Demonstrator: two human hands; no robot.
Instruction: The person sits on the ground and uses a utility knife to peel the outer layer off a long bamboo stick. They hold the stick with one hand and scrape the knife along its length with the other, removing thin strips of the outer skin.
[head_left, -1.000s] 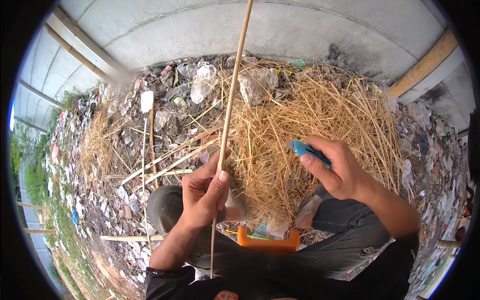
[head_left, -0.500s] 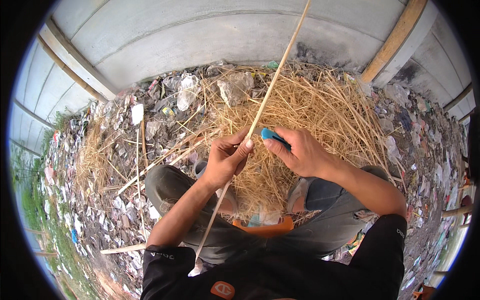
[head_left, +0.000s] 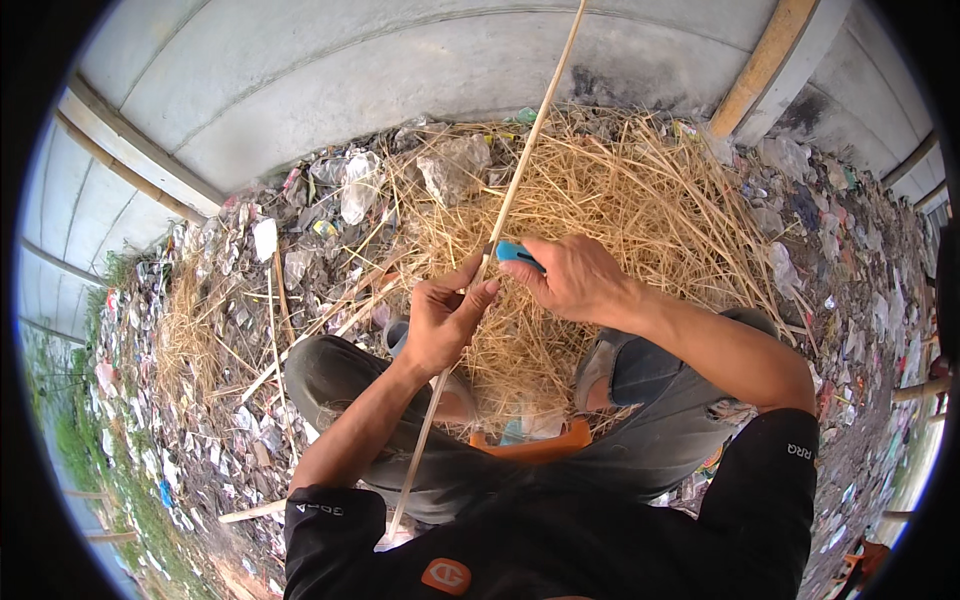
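Observation:
A long, thin pale bamboo strip (head_left: 533, 135) slants across the view, from the wall at the top down past my left forearm. My left hand (head_left: 440, 325) pinches it near its middle between thumb and fingers. My right hand (head_left: 580, 280) is closed round a blue-handled utility knife (head_left: 518, 254). The knife's tip end meets the strip just above my left fingertips. Its short blade is mostly hard to make out against the strip.
Beneath my hands spreads a heap of straw-like shavings (head_left: 650, 210). A grey lump (head_left: 452, 170) and scattered plastic litter surround it. An orange plastic object (head_left: 535, 447) lies between my legs. Ahead stands a concrete wall (head_left: 420, 85) with a bamboo pole (head_left: 765, 65); more strips lie at left.
My right hand and the knife have moved left and slightly up, bringing the knife against the strip. My left hand keeps its pinch; the whole view has shifted slightly.

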